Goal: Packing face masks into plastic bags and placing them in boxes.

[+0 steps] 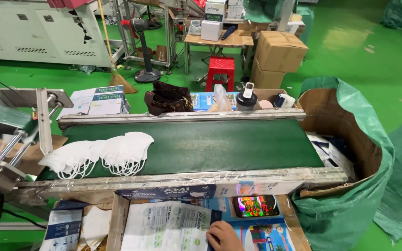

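Observation:
Only one hand shows, my right hand [223,235], at the bottom edge. Its fingers curl over the right edge of a stack of white printed mask bags [164,227] lying in a cardboard box [117,218] below the conveyor. My left hand is out of view. On the dark green conveyor belt [219,144], at its left end, lie two overlapping piles of white face masks [103,155] with their ear loops hanging toward me. A phone [255,206] with a bright colourful screen rests just right of and above my hand.
A large cardboard box lined with a green woven sack [350,153] stands at the belt's right end. A brown handbag [168,100], a bottle [246,98] and flat boxes sit behind the belt. Farther back are a red stool [220,69], a fan and cartons [278,56].

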